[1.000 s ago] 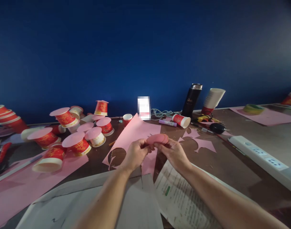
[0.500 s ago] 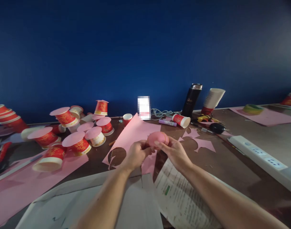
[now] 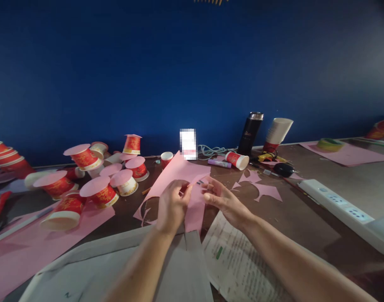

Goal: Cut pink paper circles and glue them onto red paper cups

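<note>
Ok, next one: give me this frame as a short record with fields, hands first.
Left hand: fingers curled above the pink sheet; grip unclear
Right hand: beside it, thumb apart from fingers
Between hands: pink shows, too blurred to tell what
Left side: paper cups, mostly red, several bearing pink discs
Back: black flask, red-and-white cup on its side
Right side: paper scraps, white power strip
Near edge: printed page

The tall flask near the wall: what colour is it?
The flask is black with a silver top; it shows best in the head view.
</note>
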A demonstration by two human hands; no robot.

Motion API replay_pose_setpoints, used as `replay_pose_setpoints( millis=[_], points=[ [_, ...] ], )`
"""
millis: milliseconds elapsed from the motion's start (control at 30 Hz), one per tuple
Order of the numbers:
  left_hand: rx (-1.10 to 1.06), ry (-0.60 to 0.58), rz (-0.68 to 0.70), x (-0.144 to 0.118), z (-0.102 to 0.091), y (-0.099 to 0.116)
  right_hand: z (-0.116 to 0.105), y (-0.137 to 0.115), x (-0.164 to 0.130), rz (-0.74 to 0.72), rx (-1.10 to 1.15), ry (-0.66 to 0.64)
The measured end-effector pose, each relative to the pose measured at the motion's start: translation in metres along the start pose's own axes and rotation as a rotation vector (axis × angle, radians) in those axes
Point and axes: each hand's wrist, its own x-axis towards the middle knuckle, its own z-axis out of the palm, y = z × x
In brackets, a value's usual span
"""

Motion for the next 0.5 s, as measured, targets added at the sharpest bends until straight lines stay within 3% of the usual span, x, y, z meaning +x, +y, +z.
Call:
replay_pose_setpoints(
  millis=[133, 300, 400, 500],
  points=[
    [0.224, 0.123, 0.282, 0.000, -0.001, -0.007, -0.003, -0.002, 0.001, 0.059, 0.266, -0.059],
    [0.264, 0.104, 0.436, -0.002, -0.002, -0.003, 0.000, -0.010, 0.002, 0.070, 0.283, -0.026],
    [0.146, 0.129, 0.326, -0.001, -0.001, -0.005, 0.000, -0.012, 0.002, 0.026, 0.269, -0.027],
    [-0.112, 0.157, -0.006, 0.004, -0.001, -0.013, -0.001, -0.013, 0.002, 0.001, 0.255, -0.007]
  ],
)
